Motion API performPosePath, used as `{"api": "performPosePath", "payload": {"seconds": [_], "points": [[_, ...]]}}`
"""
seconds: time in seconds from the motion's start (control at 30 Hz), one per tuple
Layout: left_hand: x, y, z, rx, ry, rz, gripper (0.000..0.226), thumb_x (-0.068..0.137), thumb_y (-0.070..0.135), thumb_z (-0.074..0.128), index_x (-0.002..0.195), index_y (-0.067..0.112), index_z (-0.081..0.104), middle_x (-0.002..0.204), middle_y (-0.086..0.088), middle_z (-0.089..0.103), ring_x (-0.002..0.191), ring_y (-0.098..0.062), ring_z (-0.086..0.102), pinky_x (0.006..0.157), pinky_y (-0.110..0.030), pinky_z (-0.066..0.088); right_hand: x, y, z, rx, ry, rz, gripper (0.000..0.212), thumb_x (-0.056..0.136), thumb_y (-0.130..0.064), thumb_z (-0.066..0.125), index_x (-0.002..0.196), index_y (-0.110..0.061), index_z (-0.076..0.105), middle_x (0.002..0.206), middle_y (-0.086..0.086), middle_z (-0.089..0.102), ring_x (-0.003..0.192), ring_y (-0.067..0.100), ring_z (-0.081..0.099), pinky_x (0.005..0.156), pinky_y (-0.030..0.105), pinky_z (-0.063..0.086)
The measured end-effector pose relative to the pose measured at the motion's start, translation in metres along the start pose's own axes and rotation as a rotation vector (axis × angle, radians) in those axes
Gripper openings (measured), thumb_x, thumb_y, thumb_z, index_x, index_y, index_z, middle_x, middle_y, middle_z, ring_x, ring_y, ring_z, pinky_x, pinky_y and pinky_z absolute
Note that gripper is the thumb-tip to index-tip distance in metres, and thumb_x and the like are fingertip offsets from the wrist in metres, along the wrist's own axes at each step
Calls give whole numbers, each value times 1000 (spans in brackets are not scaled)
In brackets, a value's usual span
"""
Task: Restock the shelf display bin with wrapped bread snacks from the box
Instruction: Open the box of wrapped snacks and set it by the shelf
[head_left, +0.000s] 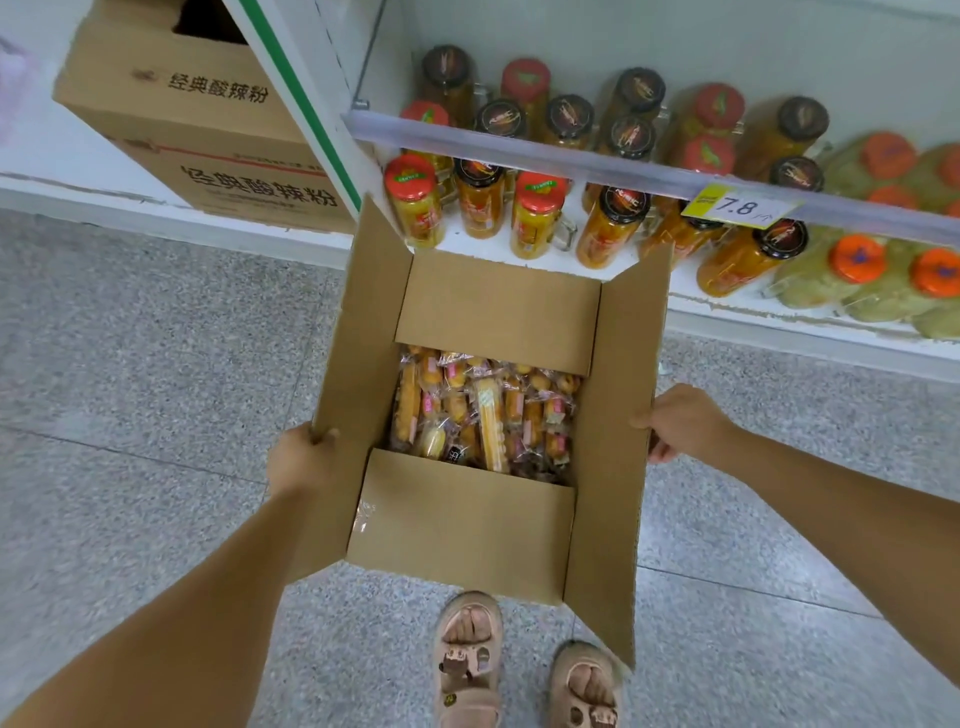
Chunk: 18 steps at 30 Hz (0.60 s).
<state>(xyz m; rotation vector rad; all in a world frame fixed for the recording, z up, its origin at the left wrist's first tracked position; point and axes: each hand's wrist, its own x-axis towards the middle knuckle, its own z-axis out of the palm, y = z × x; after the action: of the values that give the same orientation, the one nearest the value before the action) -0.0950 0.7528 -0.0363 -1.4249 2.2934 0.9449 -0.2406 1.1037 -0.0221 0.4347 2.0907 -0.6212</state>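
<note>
Grey speckled stone floor runs under a low white shop shelf that spans twelve to three o'clock. On the shelf rail a yellow price tag reads "7.8". Around it stand glass jars of orange fruit with red lids and similar jars with black lids; their labels are too small to read. At three o'clock lie green packs with orange caps. At ten o'clock a brown printed carton shows "经典酸辣粉" twice.

In the middle, the open brown cardboard box is close against the shelf front, and its far flaps cover part of the lowest jars. Clear-wrapped yellow bread snacks lie inside it, half hidden by the two short flaps. The left grip is curled round the left flap's edge. The right grip pinches the right flap's edge. At six o'clock are beige sandals.
</note>
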Motion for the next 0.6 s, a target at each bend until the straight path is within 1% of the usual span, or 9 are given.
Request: {"api": "performPosePath", "payload": {"seconds": [0.1, 0.17, 0.2, 0.27, 0.3, 0.4, 0.47, 0.53, 0.6], "points": [[7, -6, -3, 52, 54, -6, 19, 88, 11, 51, 97, -2, 62, 89, -22, 64, 81, -33, 57, 71, -36, 45, 4, 14, -2, -35, 44, 21, 24, 88, -13, 59, 68, 2, 61, 45, 7, 61, 35, 13, 56, 46, 22, 46], [13, -8, -6, 116, 140, -9, 25, 86, 5, 50, 109, -2, 57, 105, -25, 62, 97, -39, 58, 81, -43, 46, 5, 27, -8, -237, 109, 63, 34, 90, -29, 58, 67, -5, 60, 50, 5, 62, 42, 15, 59, 50, 23, 46], [17, -11, -8, 144, 183, -14, 37, 85, 0, 48, 122, 0, 50, 119, -26, 57, 110, -41, 54, 90, -46, 44, 4, 33, -10, -362, 126, 96, 35, 90, -36, 57, 69, -8, 60, 55, 5, 63, 49, 16, 61, 52, 23, 46], [23, -20, -9, 271, 217, 24, 66, 84, -4, 45, 146, 6, 23, 147, -25, 29, 135, -39, 30, 111, -47, 27, 5, 43, -8, -554, 144, 161, 30, 87, -40, 57, 84, -11, 63, 74, 5, 66, 70, 20, 67, 61, 24, 48], [24, -24, -7, 369, 183, 64, 75, 84, -4, 43, 149, 8, 9, 154, -24, 13, 142, -37, 15, 116, -45, 17, 9, 48, -3, -625, 153, 161, 32, 87, -40, 56, 95, -10, 64, 85, 6, 66, 83, 24, 67, 66, 26, 48], [23, -36, 13, 549, 24, 164, 81, 85, 0, 41, 151, 15, -5, 158, -16, -8, 146, -30, -3, 119, -41, 7, 20, 50, 21, -722, 142, -37, 35, 91, -34, 55, 113, -7, 55, 112, 13, 61, 104, 29, 59, 78, 32, 46], [18, -38, 31, 653, -96, 265, 74, 92, 10, 42, 151, 17, -3, 159, -11, -5, 146, -27, 1, 119, -38, 10, 27, 46, 44, -643, 108, -229, 31, 91, -20, 54, 121, -11, 52, 127, 11, 52, 114, 28, 53, 88, 31, 43], [14, -35, 55, 727, -186, 418, 66, 97, 24, 40, 152, 18, 4, 159, -6, 4, 146, -24, 8, 118, -36, 13, 34, 47, 69, -609, -16, -376, 48, 88, -5, 52, 134, -17, 47, 142, 6, 37, 128, 24, 39, 102, 29, 35], [12, -32, 79, 675, -266, 462, 60, 99, 32, 35, 151, 21, 9, 159, -3, 8, 146, -23, 7, 119, -37, 9, 36, 51, 92, -654, -109, -441, 66, 84, 2, 48, 143, -27, 37, 150, 5, 16, 138, 26, 21, 109, 31, 30]]}}
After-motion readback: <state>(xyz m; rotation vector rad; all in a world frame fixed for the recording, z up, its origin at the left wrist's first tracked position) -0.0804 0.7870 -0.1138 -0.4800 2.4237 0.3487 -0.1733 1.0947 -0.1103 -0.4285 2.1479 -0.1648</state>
